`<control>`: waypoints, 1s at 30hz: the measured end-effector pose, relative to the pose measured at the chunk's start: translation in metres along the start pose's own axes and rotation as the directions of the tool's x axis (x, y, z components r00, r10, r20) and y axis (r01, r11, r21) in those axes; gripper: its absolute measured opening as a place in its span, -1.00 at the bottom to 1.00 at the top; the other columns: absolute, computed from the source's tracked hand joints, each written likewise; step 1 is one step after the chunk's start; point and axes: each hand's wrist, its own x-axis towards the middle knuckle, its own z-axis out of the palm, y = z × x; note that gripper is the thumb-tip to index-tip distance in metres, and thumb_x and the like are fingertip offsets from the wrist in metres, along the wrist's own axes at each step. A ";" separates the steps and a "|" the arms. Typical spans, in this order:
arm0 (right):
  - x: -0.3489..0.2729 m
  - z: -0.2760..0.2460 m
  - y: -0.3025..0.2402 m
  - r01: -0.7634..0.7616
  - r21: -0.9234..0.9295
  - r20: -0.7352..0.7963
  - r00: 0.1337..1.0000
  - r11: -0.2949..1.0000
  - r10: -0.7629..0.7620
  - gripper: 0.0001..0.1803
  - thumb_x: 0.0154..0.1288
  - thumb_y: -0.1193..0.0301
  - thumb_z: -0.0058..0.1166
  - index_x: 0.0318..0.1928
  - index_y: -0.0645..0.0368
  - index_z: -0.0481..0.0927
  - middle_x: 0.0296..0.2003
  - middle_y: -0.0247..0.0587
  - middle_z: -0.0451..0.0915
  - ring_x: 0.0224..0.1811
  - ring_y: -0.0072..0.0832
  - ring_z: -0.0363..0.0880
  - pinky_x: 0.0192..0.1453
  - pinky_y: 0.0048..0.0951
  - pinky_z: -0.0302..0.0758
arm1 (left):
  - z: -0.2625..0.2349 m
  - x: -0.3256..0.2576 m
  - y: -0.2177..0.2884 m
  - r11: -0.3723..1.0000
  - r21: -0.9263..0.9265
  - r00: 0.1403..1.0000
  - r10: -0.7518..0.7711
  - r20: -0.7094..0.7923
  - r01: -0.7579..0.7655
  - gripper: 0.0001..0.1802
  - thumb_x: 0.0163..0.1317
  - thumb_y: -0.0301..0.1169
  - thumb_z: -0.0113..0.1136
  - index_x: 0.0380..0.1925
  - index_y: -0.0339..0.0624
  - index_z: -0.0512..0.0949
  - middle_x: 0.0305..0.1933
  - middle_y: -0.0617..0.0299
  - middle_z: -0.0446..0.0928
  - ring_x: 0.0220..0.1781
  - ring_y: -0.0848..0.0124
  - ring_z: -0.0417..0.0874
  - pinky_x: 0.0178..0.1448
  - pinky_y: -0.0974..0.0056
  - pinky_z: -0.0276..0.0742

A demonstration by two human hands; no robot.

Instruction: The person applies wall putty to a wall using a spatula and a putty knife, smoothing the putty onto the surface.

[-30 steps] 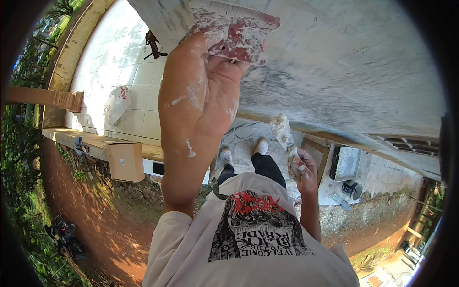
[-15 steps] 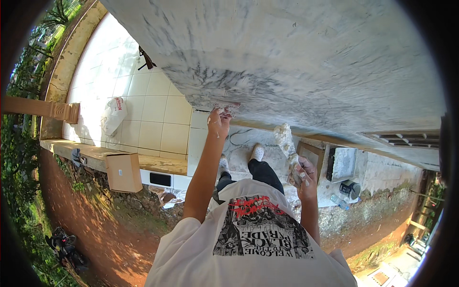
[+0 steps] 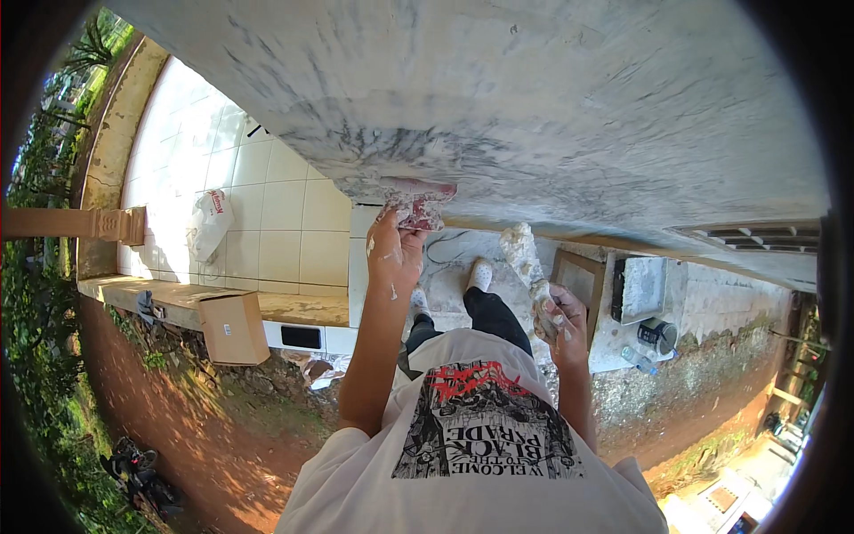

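Note:
My left hand [image 3: 395, 253] is closed on a reddish putty spreader [image 3: 427, 206] smeared with white paste. The spreader's far edge meets the lower part of the grey-white wall [image 3: 534, 116], which carries dark streaks. Off to the right and lower, my right hand [image 3: 567, 327] grips the handle of a putty knife [image 3: 523, 254]. A thick white lump coats the knife's blade and hides its shape. White smears mark my fingers and left forearm.
A black tray [image 3: 639, 289] with whitish contents, a dark tub [image 3: 656, 335] and a plastic bottle [image 3: 638, 360] stand at right. Leftward are a cardboard box [image 3: 233, 329], a phone [image 3: 301, 336] and a white plastic bag [image 3: 211, 225] on tiles. A slatted vent [image 3: 756, 237] interrupts the wall.
My left hand has come nearer to me, and the spreader shows more of its face. My right hand keeps its hold on the putty knife, almost unmoved.

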 end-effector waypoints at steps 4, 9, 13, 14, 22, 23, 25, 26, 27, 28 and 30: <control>-0.003 0.006 -0.003 -0.012 -0.012 -0.020 1.000 1.000 0.012 -0.58 0.27 0.28 0.12 0.07 0.24 0.49 -0.22 -0.20 0.60 -0.30 -0.48 0.60 -0.39 -0.56 0.51 | -0.088 0.071 -0.039 0.998 0.018 0.995 0.060 0.082 -0.061 -0.67 0.21 -0.56 -0.07 -0.01 -0.40 0.37 0.02 -0.01 0.46 0.04 0.13 0.54 0.22 -0.04 0.49; -0.002 0.003 -0.002 0.014 -0.020 0.040 0.999 1.000 -0.013 -0.65 0.32 0.43 0.00 0.09 0.25 0.48 -0.22 -0.18 0.60 -0.29 -0.46 0.61 -0.37 -0.54 0.53 | -0.046 0.107 -0.040 0.984 0.176 0.997 0.020 -0.074 -0.007 -0.75 0.17 -0.57 -0.06 -0.12 -0.36 0.40 -0.10 0.00 0.48 -0.06 0.14 0.55 0.18 -0.07 0.49; -0.004 0.005 -0.004 0.037 -0.049 -0.042 0.998 0.998 -0.039 -0.63 0.31 0.41 0.02 0.11 0.24 0.48 -0.21 -0.17 0.60 -0.29 -0.47 0.61 -0.37 -0.56 0.53 | 0.036 0.039 -0.015 0.991 0.114 0.997 -0.069 0.039 0.064 -0.80 0.27 -0.47 -0.01 -0.14 -0.32 0.45 -0.09 0.01 0.54 -0.05 0.19 0.60 0.13 -0.01 0.54; -0.004 0.005 -0.002 0.045 -0.037 -0.050 0.998 0.998 -0.047 -0.63 0.31 0.40 0.02 0.11 0.23 0.47 -0.21 -0.17 0.59 -0.32 -0.49 0.60 -0.40 -0.56 0.51 | 0.043 0.021 -0.011 0.990 0.117 0.996 -0.079 0.045 0.073 -0.80 0.27 -0.47 -0.01 -0.14 -0.32 0.45 -0.09 0.01 0.54 -0.05 0.19 0.60 0.13 -0.01 0.54; -0.007 0.030 -0.028 0.051 0.084 0.044 0.998 0.995 -0.054 -0.67 0.34 0.51 -0.06 0.12 0.21 0.41 -0.22 -0.17 0.55 -0.45 -0.58 0.51 -0.52 -0.60 0.43 | -0.016 -0.038 0.008 0.934 0.330 0.963 -0.202 0.179 0.135 -0.65 0.31 -0.35 0.00 0.05 -0.28 0.43 0.02 0.06 0.56 0.03 0.19 0.61 0.14 0.07 0.52; -0.006 0.032 -0.029 0.084 0.035 0.011 0.996 0.996 -0.085 -0.66 0.33 0.55 -0.06 0.12 0.20 0.41 -0.24 -0.19 0.54 -0.47 -0.58 0.51 -0.55 -0.62 0.40 | -0.022 -0.042 0.012 0.933 0.332 0.961 -0.210 0.182 0.141 -0.65 0.31 -0.35 0.00 0.05 -0.28 0.43 0.02 0.06 0.56 0.03 0.19 0.61 0.14 0.07 0.52; -0.003 0.033 -0.028 0.119 -0.017 -0.024 0.993 0.993 -0.120 -0.65 0.32 0.60 -0.07 0.12 0.20 0.40 -0.25 -0.21 0.53 -0.48 -0.59 0.50 -0.58 -0.65 0.37 | -0.030 -0.048 0.021 0.934 0.294 0.935 -0.276 0.223 0.205 -0.61 0.31 -0.33 0.01 0.08 -0.29 0.41 0.03 0.07 0.56 0.06 0.18 0.60 0.19 0.05 0.49; -0.001 0.032 -0.023 0.135 -0.045 -0.045 0.990 0.990 -0.137 -0.64 0.31 0.62 -0.06 0.12 0.21 0.39 -0.28 -0.23 0.52 -0.49 -0.60 0.48 -0.60 -0.65 0.35 | -0.026 -0.056 0.028 0.914 0.317 0.917 -0.330 0.222 0.252 -0.61 0.32 -0.33 0.02 0.07 -0.33 0.41 0.03 0.04 0.55 0.06 0.19 0.60 0.19 0.06 0.50; 0.000 0.032 -0.021 0.150 -0.073 -0.064 0.986 0.986 -0.155 -0.63 0.30 0.64 -0.05 0.12 0.22 0.38 -0.31 -0.25 0.51 -0.51 -0.61 0.47 -0.61 -0.66 0.33 | -0.023 -0.062 0.031 0.914 0.316 0.916 -0.332 0.224 0.254 -0.61 0.32 -0.33 0.02 0.07 -0.33 0.41 0.03 0.04 0.55 0.06 0.19 0.60 0.19 0.06 0.50; -0.001 0.033 -0.021 0.151 -0.075 -0.065 0.986 0.986 -0.156 -0.63 0.30 0.64 -0.05 0.12 0.22 0.38 -0.31 -0.25 0.51 -0.51 -0.61 0.47 -0.61 -0.66 0.33 | -0.020 -0.066 0.033 0.881 0.386 0.901 -0.375 0.216 0.274 -0.65 0.31 -0.40 -0.02 0.04 -0.35 0.42 0.00 0.03 0.56 0.02 0.22 0.62 0.15 0.09 0.53; -0.002 0.041 -0.024 0.135 -0.089 -0.012 0.991 0.987 -0.137 -0.65 0.31 0.62 -0.06 0.11 0.22 0.39 -0.34 -0.28 0.51 -0.51 -0.64 0.44 -0.58 -0.65 0.32 | -0.010 -0.078 0.038 0.832 0.464 0.896 -0.416 0.157 0.305 -0.66 0.30 -0.49 -0.04 0.05 -0.39 0.39 -0.01 0.03 0.55 0.00 0.26 0.63 0.10 0.12 0.56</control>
